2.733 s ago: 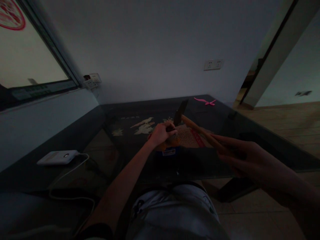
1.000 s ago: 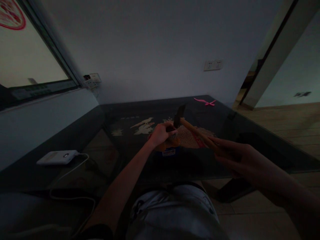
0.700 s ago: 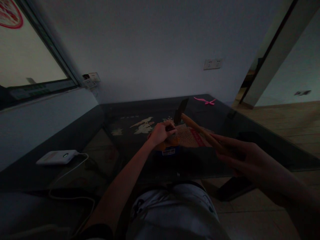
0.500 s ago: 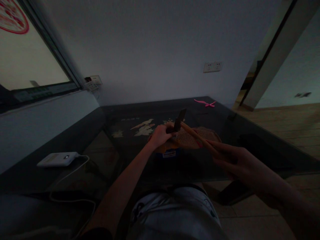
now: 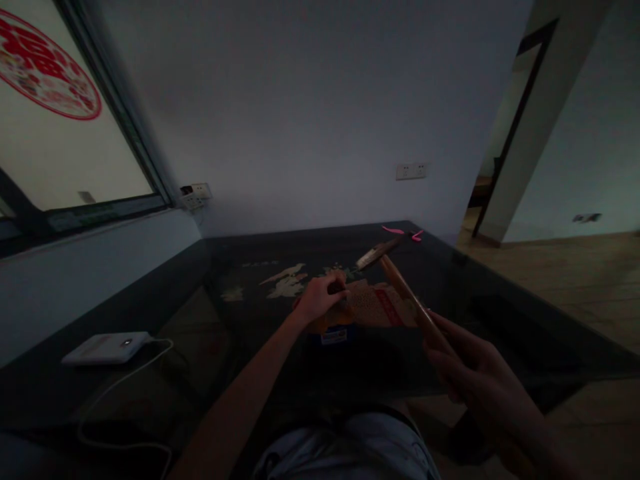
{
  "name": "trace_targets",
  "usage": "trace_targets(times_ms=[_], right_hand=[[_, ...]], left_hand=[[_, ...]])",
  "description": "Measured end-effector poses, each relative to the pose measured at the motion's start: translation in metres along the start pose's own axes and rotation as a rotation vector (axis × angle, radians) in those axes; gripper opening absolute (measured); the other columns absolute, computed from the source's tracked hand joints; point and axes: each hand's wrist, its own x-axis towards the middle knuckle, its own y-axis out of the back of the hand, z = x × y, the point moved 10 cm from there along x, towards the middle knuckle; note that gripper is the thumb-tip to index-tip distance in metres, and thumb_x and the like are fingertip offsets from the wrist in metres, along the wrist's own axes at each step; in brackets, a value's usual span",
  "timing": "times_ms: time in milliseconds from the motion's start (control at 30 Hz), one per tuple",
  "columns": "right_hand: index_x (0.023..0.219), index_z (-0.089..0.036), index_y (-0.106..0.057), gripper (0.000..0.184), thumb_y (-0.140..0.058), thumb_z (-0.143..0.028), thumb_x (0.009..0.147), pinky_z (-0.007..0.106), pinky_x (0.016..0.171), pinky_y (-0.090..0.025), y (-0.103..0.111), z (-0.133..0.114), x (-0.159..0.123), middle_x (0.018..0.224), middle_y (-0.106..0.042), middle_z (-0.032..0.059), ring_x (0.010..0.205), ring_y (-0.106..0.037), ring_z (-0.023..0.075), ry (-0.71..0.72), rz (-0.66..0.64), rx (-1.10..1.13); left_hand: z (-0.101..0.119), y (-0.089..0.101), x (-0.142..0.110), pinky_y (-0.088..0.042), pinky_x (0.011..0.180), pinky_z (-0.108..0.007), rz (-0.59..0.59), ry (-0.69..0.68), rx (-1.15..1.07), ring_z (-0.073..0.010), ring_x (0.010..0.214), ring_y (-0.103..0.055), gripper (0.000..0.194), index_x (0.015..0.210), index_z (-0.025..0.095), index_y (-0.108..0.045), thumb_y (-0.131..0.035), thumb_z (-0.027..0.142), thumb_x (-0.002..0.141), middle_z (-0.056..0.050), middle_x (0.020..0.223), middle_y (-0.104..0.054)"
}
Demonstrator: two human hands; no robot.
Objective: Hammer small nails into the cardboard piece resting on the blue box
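My right hand [image 5: 467,363] is closed around the wooden handle of a hammer [image 5: 407,290]. The hammer's dark head, with a pale shiny end, is raised to the right of my left hand [image 5: 323,300]. Thumb and fingers of the left hand curl together in a pinch; what lies between them is too dark to make out. Beneath that hand sits an orange thing [image 5: 323,325] on a blue item with a white label [image 5: 334,336]. A tan speckled sheet or packet [image 5: 367,305] with a red band lies just right of it.
The dark glossy table [image 5: 240,257] has a bird-and-flower picture. At its left lies a white power bank-like device [image 5: 107,349] with a white cable [image 5: 117,380]. A pink strip [image 5: 393,230] is at the far right corner. Wall sockets [image 5: 413,171] are behind.
The hammer head has swung up and right, away from my left hand. The left hand stays over the orange thing. My view has tilted up slightly.
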Motion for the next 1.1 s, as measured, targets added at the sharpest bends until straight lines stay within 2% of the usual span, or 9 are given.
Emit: trace_targets(times_ms=[133, 300, 467, 533, 633, 733, 800, 933, 1100], right_hand=[[0.135, -0.024, -0.048, 0.063, -0.066, -0.037, 0.077, 0.020, 0.040, -0.040, -0.005, 0.020, 0.001, 0.077, -0.062, -0.0004, 0.050, -0.048, 0.0092, -0.039, -0.046, 0.042], [0.132, -0.022, -0.051, 0.064, -0.072, -0.037, 0.073, 0.018, 0.034, -0.037, -0.014, 0.039, -0.003, 0.066, -0.059, -0.0026, 0.037, -0.044, 0.0057, -0.075, -0.059, 0.224], [0.120, -0.025, -0.059, 0.057, -0.077, -0.033, 0.066, 0.015, 0.029, -0.033, -0.017, 0.054, -0.004, 0.070, -0.063, -0.0001, 0.031, -0.044, 0.0029, -0.020, -0.033, 0.539], [0.116, -0.028, -0.062, 0.052, -0.077, -0.034, 0.066, 0.013, 0.026, -0.031, -0.022, 0.056, -0.004, 0.070, -0.063, -0.0003, 0.027, -0.042, 0.0019, 0.008, -0.090, 0.643], [0.112, -0.031, -0.064, 0.049, -0.077, -0.035, 0.066, 0.011, 0.025, -0.030, -0.028, 0.057, -0.010, 0.067, -0.059, -0.0028, 0.027, -0.041, 0.0009, 0.012, -0.169, 0.812], [0.111, -0.034, -0.064, 0.051, -0.079, -0.031, 0.063, 0.012, 0.031, -0.038, -0.032, 0.064, -0.019, 0.064, -0.058, -0.0035, 0.037, -0.049, 0.0042, -0.050, -0.167, 0.899], [0.113, -0.035, -0.062, 0.055, -0.081, -0.030, 0.061, 0.014, 0.034, -0.041, -0.039, 0.067, -0.025, 0.064, -0.057, -0.0036, 0.041, -0.050, 0.0062, -0.078, -0.191, 0.912], [0.112, -0.039, -0.063, 0.057, -0.082, -0.030, 0.059, 0.013, 0.035, -0.038, -0.052, 0.072, -0.031, 0.065, -0.059, -0.0038, 0.041, -0.049, 0.0049, -0.105, -0.254, 0.949], [0.112, -0.038, -0.064, 0.054, -0.080, -0.027, 0.062, 0.012, 0.041, -0.041, -0.044, 0.072, -0.030, 0.068, -0.063, -0.0018, 0.047, -0.055, 0.0060, -0.128, -0.199, 0.835]], left_hand=[[0.001, -0.001, 0.001, -0.048, 0.071, -0.026, -0.012, -0.018, -0.017, -0.0155, 0.076, -0.064, 0.010, 0.080, 0.015, -0.063, -0.064, 0.024, 0.075, -0.002, 0.078, -0.068], [0.002, -0.001, 0.000, -0.050, 0.075, -0.028, -0.008, -0.009, -0.089, -0.0157, 0.079, -0.065, 0.009, 0.082, 0.015, -0.062, -0.063, 0.019, 0.074, -0.002, 0.081, -0.068], [0.014, 0.001, 0.000, -0.052, 0.075, -0.028, -0.005, -0.071, -0.114, -0.0171, 0.086, -0.064, 0.034, 0.100, 0.016, -0.060, -0.072, 0.021, 0.068, -0.006, 0.093, -0.067], [0.019, 0.011, 0.001, -0.053, 0.073, -0.027, 0.041, -0.088, -0.108, -0.0179, 0.088, -0.064, 0.040, 0.104, 0.016, -0.059, -0.073, 0.028, 0.068, -0.008, 0.100, -0.065], [0.014, 0.040, 0.002, -0.052, 0.076, -0.028, 0.179, -0.061, -0.133, -0.0172, 0.088, -0.064, 0.033, 0.102, 0.016, -0.060, -0.062, 0.039, 0.079, -0.009, 0.102, -0.065], [-0.008, 0.065, -0.003, -0.053, 0.077, -0.030, 0.261, 0.018, -0.189, -0.0173, 0.084, -0.065, 0.033, 0.096, 0.015, -0.062, -0.052, 0.044, 0.085, -0.008, 0.094, -0.068], [-0.024, 0.071, -0.010, -0.053, 0.078, -0.032, 0.250, 0.063, -0.213, -0.0180, 0.082, -0.066, 0.034, 0.092, 0.014, -0.062, -0.050, 0.045, 0.085, -0.008, 0.088, -0.069], [-0.041, 0.062, -0.024, -0.052, 0.080, -0.035, 0.179, 0.115, -0.187, -0.0197, 0.083, -0.066, 0.030, 0.090, 0.014, -0.064, -0.056, 0.042, 0.082, -0.009, 0.089, -0.070], [-0.029, 0.043, -0.025, -0.051, 0.084, -0.038, 0.096, 0.096, -0.187, -0.0209, 0.088, -0.066, 0.029, 0.090, 0.014, -0.065, -0.070, 0.034, 0.070, -0.009, 0.094, -0.069]])
